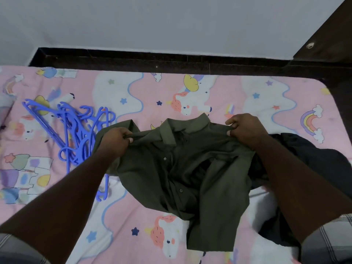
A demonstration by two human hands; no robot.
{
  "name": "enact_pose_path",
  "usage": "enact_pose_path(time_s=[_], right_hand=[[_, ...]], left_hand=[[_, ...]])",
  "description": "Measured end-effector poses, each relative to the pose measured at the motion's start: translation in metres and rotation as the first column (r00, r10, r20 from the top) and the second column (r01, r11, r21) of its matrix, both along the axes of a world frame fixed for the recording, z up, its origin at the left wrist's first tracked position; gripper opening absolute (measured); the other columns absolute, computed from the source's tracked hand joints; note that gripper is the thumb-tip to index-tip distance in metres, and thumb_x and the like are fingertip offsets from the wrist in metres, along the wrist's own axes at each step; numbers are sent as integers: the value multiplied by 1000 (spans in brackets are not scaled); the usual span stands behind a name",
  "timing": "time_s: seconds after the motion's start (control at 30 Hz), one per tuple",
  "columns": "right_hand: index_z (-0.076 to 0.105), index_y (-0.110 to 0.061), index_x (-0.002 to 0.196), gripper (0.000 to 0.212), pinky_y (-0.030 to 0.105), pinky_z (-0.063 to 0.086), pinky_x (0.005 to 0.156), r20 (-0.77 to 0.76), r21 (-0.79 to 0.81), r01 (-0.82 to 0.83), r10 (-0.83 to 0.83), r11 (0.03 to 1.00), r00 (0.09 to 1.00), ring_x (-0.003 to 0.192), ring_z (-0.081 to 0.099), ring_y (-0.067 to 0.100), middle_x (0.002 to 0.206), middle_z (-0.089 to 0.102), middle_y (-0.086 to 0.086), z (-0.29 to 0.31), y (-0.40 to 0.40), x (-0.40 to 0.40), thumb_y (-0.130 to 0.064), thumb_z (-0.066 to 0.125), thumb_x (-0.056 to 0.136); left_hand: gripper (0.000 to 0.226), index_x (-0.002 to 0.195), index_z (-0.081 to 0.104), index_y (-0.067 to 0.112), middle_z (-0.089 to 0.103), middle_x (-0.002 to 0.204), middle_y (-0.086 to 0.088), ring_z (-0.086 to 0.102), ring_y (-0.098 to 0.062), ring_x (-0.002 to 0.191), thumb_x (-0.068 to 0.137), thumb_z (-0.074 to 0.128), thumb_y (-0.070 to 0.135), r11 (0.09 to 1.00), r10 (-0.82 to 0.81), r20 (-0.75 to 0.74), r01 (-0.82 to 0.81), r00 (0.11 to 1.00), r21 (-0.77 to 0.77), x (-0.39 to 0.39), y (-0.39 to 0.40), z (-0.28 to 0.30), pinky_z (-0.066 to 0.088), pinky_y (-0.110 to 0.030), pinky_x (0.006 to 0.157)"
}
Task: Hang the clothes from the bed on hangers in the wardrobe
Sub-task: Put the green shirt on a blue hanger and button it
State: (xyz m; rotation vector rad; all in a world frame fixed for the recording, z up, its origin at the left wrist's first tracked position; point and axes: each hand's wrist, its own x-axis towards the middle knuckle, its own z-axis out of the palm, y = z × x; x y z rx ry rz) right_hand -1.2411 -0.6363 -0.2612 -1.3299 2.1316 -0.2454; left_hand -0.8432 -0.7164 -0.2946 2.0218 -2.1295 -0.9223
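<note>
An olive green collared shirt [182, 168] is held up over the bed, its collar towards the wall and its lower part crumpled on the sheet. My left hand [116, 140] pinches the shirt's left shoulder. My right hand [245, 130] pinches its right shoulder. A heap of several blue plastic hangers [76, 130] lies on the bed to the left of the shirt, partly under my left forearm. A dark garment [316, 161] lies to the right, partly hidden by my right arm.
The bed has a pink unicorn-print sheet [133, 96]. A dark wooden bed frame [152, 61] runs along the grey wall behind it. A dark wooden panel [331, 35] rises at the upper right.
</note>
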Motion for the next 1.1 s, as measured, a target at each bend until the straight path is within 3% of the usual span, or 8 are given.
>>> enact_pose_path(time_s=[0.17, 0.3, 0.47, 0.6, 0.83, 0.97, 1.1], right_hand=[[72, -13, 115, 42, 21, 42, 84, -7, -33, 29, -29, 999, 1000, 104, 65, 22, 108, 72, 5, 56, 38, 5, -7, 81, 75], [75, -10, 109, 31, 20, 40, 83, -17, -121, 35, -37, 992, 999, 105, 65, 23, 110, 73, 7, 102, 70, 14, -4, 75, 79], [77, -11, 94, 14, 25, 43, 79, -64, -304, 42, -64, 952, 996, 96, 66, 25, 97, 75, 7, 162, 114, 37, -6, 68, 85], [76, -16, 95, 17, 20, 35, 74, -82, -430, 100, -149, 897, 985, 86, 59, 15, 97, 74, 2, 216, 159, 67, -7, 66, 86], [77, -17, 96, 21, 24, 46, 83, -112, -654, 142, -281, 743, 953, 99, 67, 24, 100, 75, 5, 300, 248, 127, -6, 62, 85], [77, -16, 97, 26, 23, 46, 82, -112, -769, 150, -361, 622, 926, 98, 67, 24, 101, 75, 3, 349, 299, 159, -4, 57, 84], [76, -16, 102, 35, 24, 46, 86, -84, -861, 158, -442, 483, 893, 103, 67, 23, 106, 75, 3, 397, 344, 177, -2, 50, 82]], left_hand=[[26, 118, 71, 9, 68, 113, -12, 60, -27, 104, 93, 65, 11, 990, -125, 132, 114, 983, 84, 17, 28, 61, 39, -30, 81], [20, 109, 74, 9, 68, 109, -13, 61, -32, 106, 94, 66, 18, 997, -76, 171, 74, 982, 22, 33, 60, 111, 40, -30, 80], [7, 82, 72, 14, 70, 80, -9, 64, -27, 78, 87, 69, 10, 985, 107, -141, -124, 984, -121, 57, 101, 165, 43, -29, 63], [7, 86, 69, 14, 63, 67, 1, 53, -13, 58, 90, 68, 8, 963, 104, -336, -179, 936, -200, 75, 135, 208, 39, -26, 55], [19, 77, 61, 20, 64, 72, -1, 56, -19, 65, 85, 70, 5, 922, 50, -561, -255, 826, -292, 119, 203, 279, 42, -28, 60], [26, 79, 66, 26, 67, 78, 7, 60, -6, 68, 86, 64, 1, 869, -45, -619, -276, 784, -412, 149, 243, 331, 49, -26, 71], [28, 92, 75, 22, 74, 89, 4, 69, -20, 87, 80, 52, 14, 769, -121, -629, -328, 768, -548, 169, 272, 387, 56, -37, 84]])
